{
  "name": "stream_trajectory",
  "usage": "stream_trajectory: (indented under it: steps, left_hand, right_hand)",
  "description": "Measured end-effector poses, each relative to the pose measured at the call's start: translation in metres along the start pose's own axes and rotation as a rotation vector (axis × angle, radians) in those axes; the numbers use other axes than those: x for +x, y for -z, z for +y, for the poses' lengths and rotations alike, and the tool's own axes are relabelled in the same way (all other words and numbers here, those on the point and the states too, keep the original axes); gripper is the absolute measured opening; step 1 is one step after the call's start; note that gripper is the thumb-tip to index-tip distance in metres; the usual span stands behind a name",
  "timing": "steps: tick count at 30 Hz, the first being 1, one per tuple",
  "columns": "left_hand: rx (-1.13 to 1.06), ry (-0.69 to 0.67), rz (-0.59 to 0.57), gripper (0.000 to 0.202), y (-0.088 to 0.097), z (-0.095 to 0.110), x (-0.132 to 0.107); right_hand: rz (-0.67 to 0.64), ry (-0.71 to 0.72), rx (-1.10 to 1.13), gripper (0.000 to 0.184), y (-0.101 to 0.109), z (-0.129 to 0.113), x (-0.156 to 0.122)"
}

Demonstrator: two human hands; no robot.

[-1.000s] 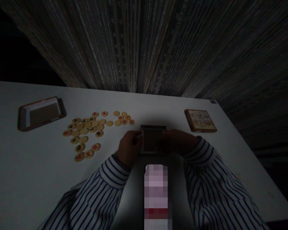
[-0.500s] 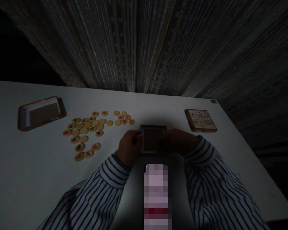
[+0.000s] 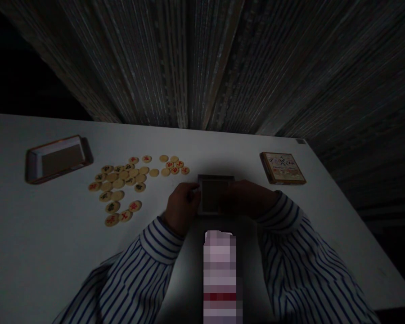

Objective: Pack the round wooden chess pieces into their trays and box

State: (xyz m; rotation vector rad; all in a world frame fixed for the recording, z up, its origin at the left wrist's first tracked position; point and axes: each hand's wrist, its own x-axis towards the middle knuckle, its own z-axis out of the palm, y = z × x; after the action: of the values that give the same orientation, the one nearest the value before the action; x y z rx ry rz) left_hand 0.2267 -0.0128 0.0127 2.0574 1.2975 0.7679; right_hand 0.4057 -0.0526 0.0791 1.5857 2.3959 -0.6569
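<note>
A small brown open box [image 3: 212, 193] rests on the white table [image 3: 37, 252] in front of me. My left hand [image 3: 180, 209] is closed on the box's left edge. On the box's right side my right hand [image 3: 248, 200] is wrapped around it, fingers reaching over the tray. Both wrists show blue-striped white sleeves. The scene is dim, and what lies inside the box is not visible.
Several round wooden game discs [image 3: 128, 184] with red or black marks lie scattered left of the box. A brown box lid or tray [image 3: 57, 157] sits at the far left. A printed square box [image 3: 282, 168] lies at the right. Behind the table hangs a dark striped curtain [image 3: 202, 63].
My right hand has crept a little leftward over the box. The left hand and the discs have stayed put.
</note>
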Motion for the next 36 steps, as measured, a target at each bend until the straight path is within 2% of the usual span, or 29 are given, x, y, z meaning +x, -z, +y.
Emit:
stream_trajectory:
  steps: [4,9,18,36]
  left_hand:
    - [-0.006,-0.005,0.009,0.024,0.0001,-0.0001,-0.0007]
    - [0.003,-0.01,0.01,0.023,-0.0006,-0.0009,-0.0008]
    - [-0.002,-0.017,0.0,0.023,-0.0005,-0.0008,-0.0006]
    - [0.001,-0.024,0.007,0.023,-0.0001,-0.0009,-0.0013]
  right_hand:
    - [-0.027,0.016,-0.054,0.019,-0.001,-0.0003,0.0012]
    - [0.009,0.05,-0.059,0.022,-0.0017,-0.001,0.001]
    - [-0.038,0.031,-0.079,0.021,-0.0009,-0.0022,0.0027]
    - [0.02,0.005,-0.032,0.019,-0.005,0.0012,0.0011]
